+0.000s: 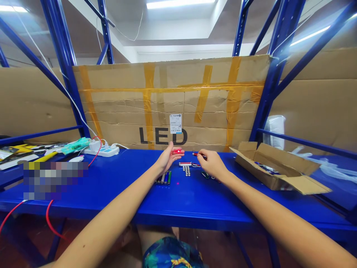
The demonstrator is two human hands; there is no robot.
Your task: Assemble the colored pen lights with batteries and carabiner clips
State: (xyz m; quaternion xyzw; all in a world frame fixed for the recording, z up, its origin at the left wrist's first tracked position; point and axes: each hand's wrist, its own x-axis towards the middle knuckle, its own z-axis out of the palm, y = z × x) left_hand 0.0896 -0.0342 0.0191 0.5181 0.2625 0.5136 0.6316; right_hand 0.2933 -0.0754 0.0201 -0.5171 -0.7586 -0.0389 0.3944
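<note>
Right hand [211, 162] pinches red pointer [195, 154], tip toward left hand [166, 158]: open, seemingly empty, probably catching red spot [178, 151]. Cells [186, 171] rowed nearby, likely for easy pickup.

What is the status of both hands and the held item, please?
Left hand open, red glow on it. Right hand pinching red pen-like tube. Nothing visible blocking between hands.

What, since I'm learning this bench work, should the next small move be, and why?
Probably set the red laser pen beside the row of pens: the right hand holds it aimed at the open left hand, where a red spot suggests it works.
</note>
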